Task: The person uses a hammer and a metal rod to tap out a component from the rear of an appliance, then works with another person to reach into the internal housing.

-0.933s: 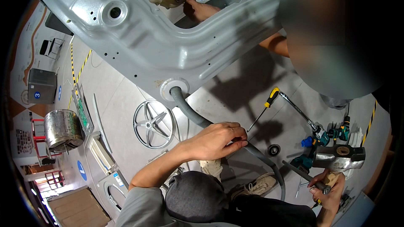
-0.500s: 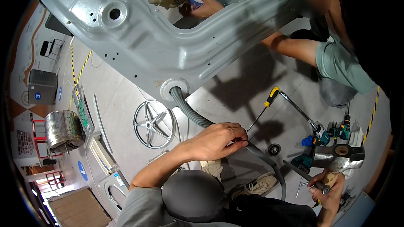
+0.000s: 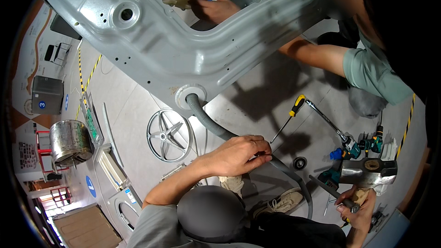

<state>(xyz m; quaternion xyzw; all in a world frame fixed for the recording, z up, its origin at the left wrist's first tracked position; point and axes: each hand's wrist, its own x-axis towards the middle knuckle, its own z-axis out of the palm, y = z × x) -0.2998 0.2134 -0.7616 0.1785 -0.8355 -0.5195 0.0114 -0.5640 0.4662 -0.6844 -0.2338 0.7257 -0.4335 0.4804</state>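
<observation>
My left hand (image 3: 242, 155) is closed around a grey corrugated drain hose (image 3: 205, 119). The hose comes out of a round hole in the corner of a large grey metal cabinet (image 3: 151, 48) and runs on past my fingers, curving down to the right. At the lower right, my right hand (image 3: 360, 211) grips a hammer (image 3: 369, 172) with a heavy steel head and a wooden handle. The same hand also holds a dark metal rod (image 3: 328, 189), which lies across the handle. Part of the handle is hidden by my fingers.
Another person's hand (image 3: 220, 9) is inside the cabinet opening. On the floor lie a spoked pulley wheel (image 3: 164, 136), a yellow-black screwdriver (image 3: 296, 106), a ratchet wrench (image 3: 325, 117), a cordless drill (image 3: 374, 142) and a bearing (image 3: 299, 163). A metal drum (image 3: 70, 142) stands left.
The other person's hand inside the cabinet has shifted a little left and turned. Their lower arm has moved slightly left too. My own hands are almost unmoved.
</observation>
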